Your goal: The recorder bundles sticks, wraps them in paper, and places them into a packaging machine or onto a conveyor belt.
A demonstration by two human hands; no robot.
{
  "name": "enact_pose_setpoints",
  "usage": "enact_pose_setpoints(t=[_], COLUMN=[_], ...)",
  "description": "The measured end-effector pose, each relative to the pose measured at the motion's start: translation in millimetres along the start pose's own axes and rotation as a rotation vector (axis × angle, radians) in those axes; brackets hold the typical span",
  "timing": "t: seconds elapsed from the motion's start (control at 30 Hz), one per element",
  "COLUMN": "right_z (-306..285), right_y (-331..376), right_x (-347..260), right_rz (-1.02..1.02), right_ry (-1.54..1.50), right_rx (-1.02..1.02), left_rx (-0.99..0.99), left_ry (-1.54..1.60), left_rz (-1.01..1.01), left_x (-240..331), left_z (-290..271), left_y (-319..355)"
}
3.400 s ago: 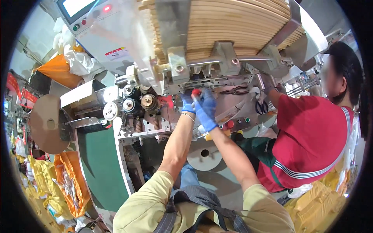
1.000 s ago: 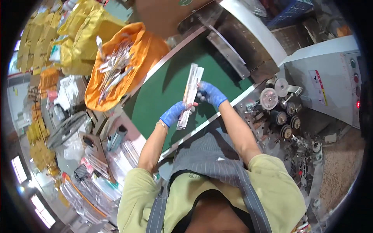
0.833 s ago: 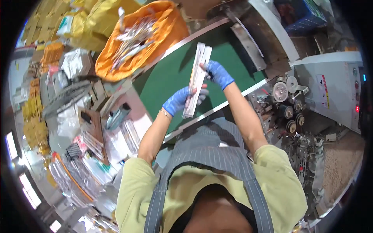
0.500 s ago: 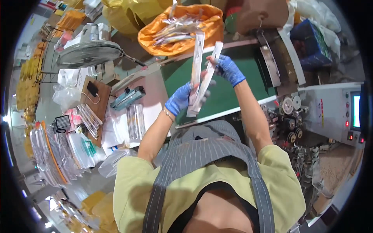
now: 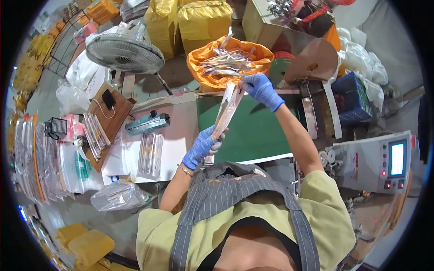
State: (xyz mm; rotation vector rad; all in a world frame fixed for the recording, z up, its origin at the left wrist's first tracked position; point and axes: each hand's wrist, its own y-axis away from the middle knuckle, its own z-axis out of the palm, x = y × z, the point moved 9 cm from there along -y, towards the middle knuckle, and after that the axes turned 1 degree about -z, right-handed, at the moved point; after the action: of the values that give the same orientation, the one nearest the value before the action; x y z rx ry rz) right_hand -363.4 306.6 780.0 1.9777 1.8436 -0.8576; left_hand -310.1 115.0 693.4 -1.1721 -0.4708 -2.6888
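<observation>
Both my hands wear blue gloves. My left hand [image 5: 201, 148] grips the lower end of a long bundle of clear-wrapped packets [image 5: 227, 110], held up over the green conveyor belt [image 5: 253, 131]. My right hand [image 5: 261, 89] pinches the top end of the same bundle, close to the orange bag [image 5: 203, 67] filled with several similar packets. The bundle is tilted, its top leaning toward the orange bag.
A white worktable [image 5: 174, 144] to the left carries a blue sealing tool [image 5: 147, 123] and clear packet stacks [image 5: 150, 153]. A fan [image 5: 125, 53] stands behind it. Yellow sacks [image 5: 199, 18] sit at the back. A grey machine with a control panel [image 5: 392, 162] is on the right.
My view swung from the machine rollers round to the belt and worktable. Both hands lifted the packet bundle off the belt and carried it up toward the orange bag.
</observation>
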Motion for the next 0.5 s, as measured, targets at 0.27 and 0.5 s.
enact_pose_setpoints(t=[0.27, 0.5], right_z=[15, 26], right_y=[24, 0], right_x=[-109, -37], right_rz=[-0.275, 0.453], right_ry=[-0.122, -0.87], right_rx=[0.113, 0.133], left_rx=[0.226, 0.375], left_ry=[-0.13, -0.559], left_rz=[0.108, 0.567], left_x=[17, 49], left_z=[-17, -11], left_y=[-4, 6])
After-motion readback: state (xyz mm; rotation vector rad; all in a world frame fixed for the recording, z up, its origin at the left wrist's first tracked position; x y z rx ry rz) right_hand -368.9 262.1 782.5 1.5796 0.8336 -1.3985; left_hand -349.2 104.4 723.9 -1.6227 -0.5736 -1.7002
